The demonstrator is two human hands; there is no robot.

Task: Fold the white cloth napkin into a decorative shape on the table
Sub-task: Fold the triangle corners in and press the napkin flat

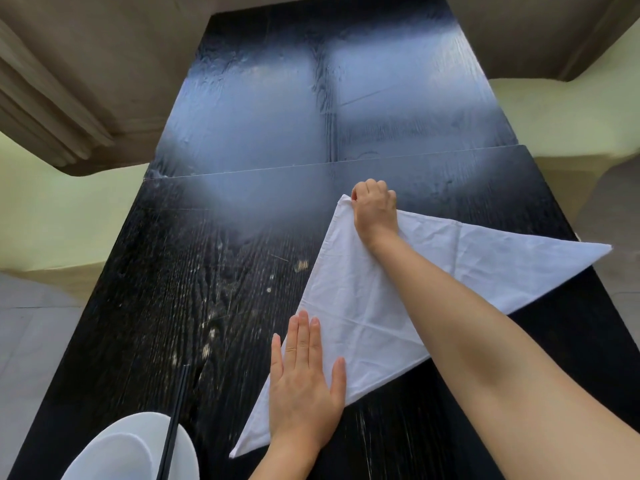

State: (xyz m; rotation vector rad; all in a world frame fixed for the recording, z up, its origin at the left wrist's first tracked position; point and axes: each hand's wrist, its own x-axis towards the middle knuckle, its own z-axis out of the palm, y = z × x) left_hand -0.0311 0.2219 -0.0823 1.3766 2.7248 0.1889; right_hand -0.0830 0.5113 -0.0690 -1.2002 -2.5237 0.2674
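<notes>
Folded only to a triangle: white cloth napkin (346,306) on black wooden worktop (207,271). Pressing near end with straight fingers of left hand (304,386), pinching far tip with right hand (374,209). Shaping likely ahead.

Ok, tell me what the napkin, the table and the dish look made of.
Napkin: woven cloth, likely cotton, matte white; it creases softly.
Table: wood or veneer, black, glossy; grain lines show and light reflects.
Dish: probably glazed ceramic, smooth white, though blur leaves plastic possible.
</notes>
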